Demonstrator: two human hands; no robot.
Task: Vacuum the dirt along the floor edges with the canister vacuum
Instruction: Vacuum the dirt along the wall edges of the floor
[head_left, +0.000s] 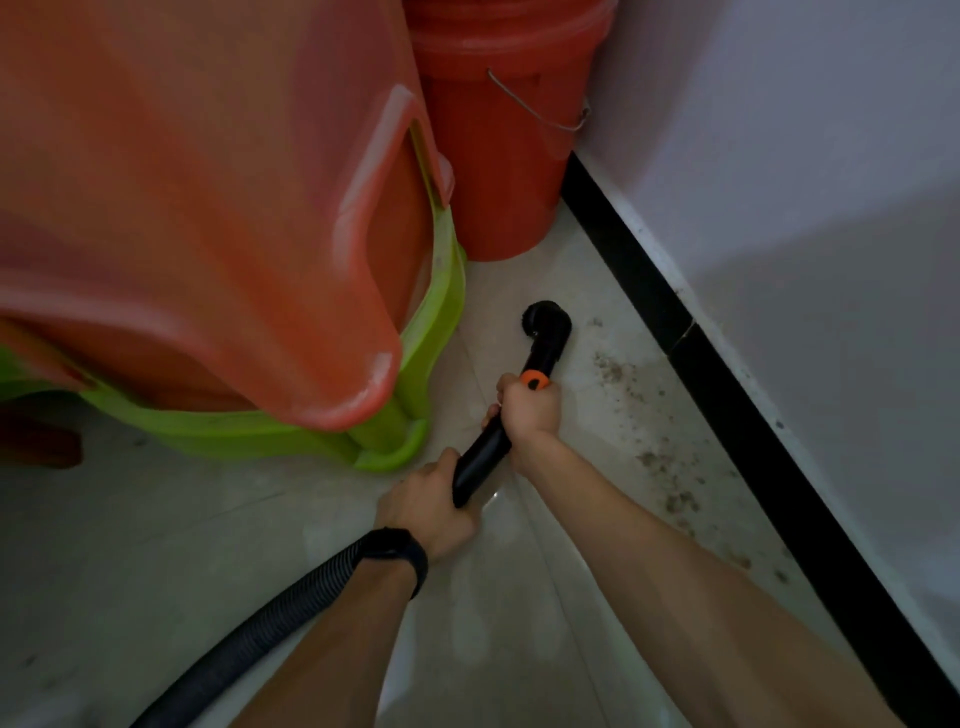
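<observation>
Left hand (431, 501), right hand (530, 410), one wand (480, 460)

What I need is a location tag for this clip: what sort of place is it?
Probably an indoor storage corner: stacked plastic furniture and a red bucket stand on a pale tiled floor beside a white wall with black skirting.

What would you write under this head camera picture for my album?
Left hand and right hand grip the black vacuum wand, its nozzle near dirt along the black baseboard.

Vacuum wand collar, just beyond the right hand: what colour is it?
Orange collar on a black wand; head view.
</observation>
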